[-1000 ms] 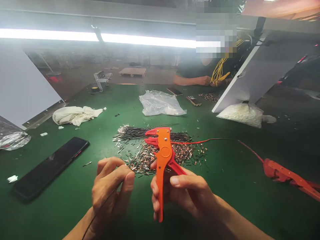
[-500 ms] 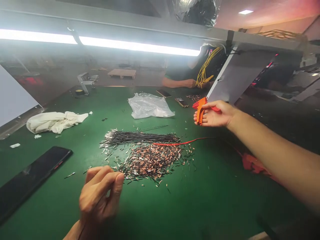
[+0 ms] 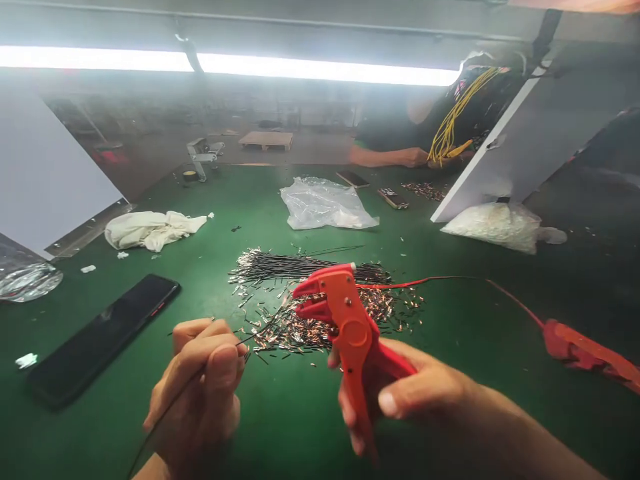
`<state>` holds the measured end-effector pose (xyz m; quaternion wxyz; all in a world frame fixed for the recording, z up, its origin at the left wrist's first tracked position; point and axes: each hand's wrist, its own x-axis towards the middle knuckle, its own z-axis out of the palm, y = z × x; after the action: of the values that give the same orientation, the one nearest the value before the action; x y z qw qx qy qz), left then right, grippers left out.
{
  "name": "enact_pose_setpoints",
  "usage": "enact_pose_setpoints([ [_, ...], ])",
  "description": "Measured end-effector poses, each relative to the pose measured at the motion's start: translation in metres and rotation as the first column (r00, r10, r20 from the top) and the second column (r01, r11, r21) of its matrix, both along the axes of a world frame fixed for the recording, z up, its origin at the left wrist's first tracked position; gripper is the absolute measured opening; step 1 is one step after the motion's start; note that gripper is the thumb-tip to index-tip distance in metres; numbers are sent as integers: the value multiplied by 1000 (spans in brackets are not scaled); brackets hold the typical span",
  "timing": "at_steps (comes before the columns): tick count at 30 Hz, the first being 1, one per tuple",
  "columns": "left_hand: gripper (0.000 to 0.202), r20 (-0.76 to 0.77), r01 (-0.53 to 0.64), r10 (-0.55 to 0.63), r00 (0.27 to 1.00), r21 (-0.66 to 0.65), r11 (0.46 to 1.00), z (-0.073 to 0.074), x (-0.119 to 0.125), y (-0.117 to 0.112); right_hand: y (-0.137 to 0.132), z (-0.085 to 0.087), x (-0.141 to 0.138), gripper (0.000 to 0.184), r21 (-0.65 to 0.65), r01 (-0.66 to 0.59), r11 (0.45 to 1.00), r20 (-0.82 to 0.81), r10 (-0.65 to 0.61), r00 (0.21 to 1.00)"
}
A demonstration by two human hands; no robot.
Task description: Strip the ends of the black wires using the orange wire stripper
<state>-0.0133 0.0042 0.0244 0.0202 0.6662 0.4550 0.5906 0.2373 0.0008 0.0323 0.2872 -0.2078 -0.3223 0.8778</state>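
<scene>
Pinched between the thumb and fingers of my left hand (image 3: 200, 380) is a thin black wire (image 3: 173, 403); its tip points up and right toward the tool. My right hand (image 3: 420, 383) is wrapped round the handles of an orange and red wire stripper (image 3: 350, 320). Its red jaws are apart and face left, above the scraps. Behind the jaws lies a bundle of black wires (image 3: 285, 267) with pale ends at the left. In front of it spreads a pile of short black and copper-coloured wire scraps (image 3: 285, 333), partly covered by the stripper.
A dark phone (image 3: 105, 340) lies at the left, near a white cloth (image 3: 150, 230). Behind the wires is a clear plastic bag (image 3: 327, 203). A red cord (image 3: 425, 281) leads right to a red-orange tool (image 3: 590, 350). Across the table a person's hand (image 3: 415, 157) is near yellow wires (image 3: 457, 120).
My right hand has brought the wire stripper from the far right down and left, close to my left hand. The black wire now shows clearly in my left hand. The view has shifted.
</scene>
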Motion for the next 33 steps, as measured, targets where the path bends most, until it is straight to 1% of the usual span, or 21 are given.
enact_pose_setpoints([
  [1, 20, 12, 22, -22, 1000, 23, 999, 3, -1, 0, -4, -9, -4, 53, -71, 0, 997, -51, -4, 999],
  [2, 20, 18, 44, -44, 999, 38, 998, 5, -1, -1, -6, -16, -6, 56, -101, -17, 995, -70, 10, 998],
  [5, 22, -18, 96, -96, 995, 4, 995, 10, -1, -3, -9, -30, -9, 59, -90, -21, 996, -71, 14, 997],
  [9, 21, -146, 194, -196, 970, -23, 981, 13, 3, -4, -11, -35, -9, 59, -126, -2, 992, -117, -13, 993],
  [11, 22, -186, 206, -203, 961, -2, 979, 15, 5, -4, -12, -35, -9, 58, -123, 1, 992, -153, -20, 988],
  [13, 22, -196, 189, -181, 964, 26, 982, 17, 7, -4, -14, -34, -9, 57, -107, 12, 994, -164, -30, 986],
  [16, 21, -235, 161, -144, 961, 54, 985, 17, 6, -4, -15, -34, -8, 56, -75, 11, 997, -153, -23, 988],
  [19, 19, -280, 139, -111, 954, 81, 987, 14, 4, -3, -16, -37, -8, 55, -22, 24, 999, -133, -27, 991],
  [22, 19, -231, 105, -80, 970, 99, 990, 11, 4, -2, -18, -40, -7, 53, 72, 29, 997, -92, -22, 996],
  [23, 20, -205, 100, -81, 975, 86, 991, 10, 4, -2, -19, -39, -7, 52, 101, 28, 995, -71, -21, 997],
  [26, 22, -132, 116, -113, 985, 20, 993, 11, 6, -5, -22, -36, -6, 48, 187, 63, 980, 25, -69, 997],
  [30, 26, -81, 138, -142, 987, -55, 989, 13, 8, -10, -25, -31, -8, 44, 318, 89, 944, 103, -128, 986],
  [32, 27, -84, 142, -145, 986, -45, 989, 15, 8, -12, -25, -32, -9, 42, 336, 99, 937, 98, -139, 985],
  [33, 27, -99, 147, -150, 984, -33, 989, 15, 8, -12, -25, -33, -10, 42, 320, 102, 942, 80, -135, 988],
])
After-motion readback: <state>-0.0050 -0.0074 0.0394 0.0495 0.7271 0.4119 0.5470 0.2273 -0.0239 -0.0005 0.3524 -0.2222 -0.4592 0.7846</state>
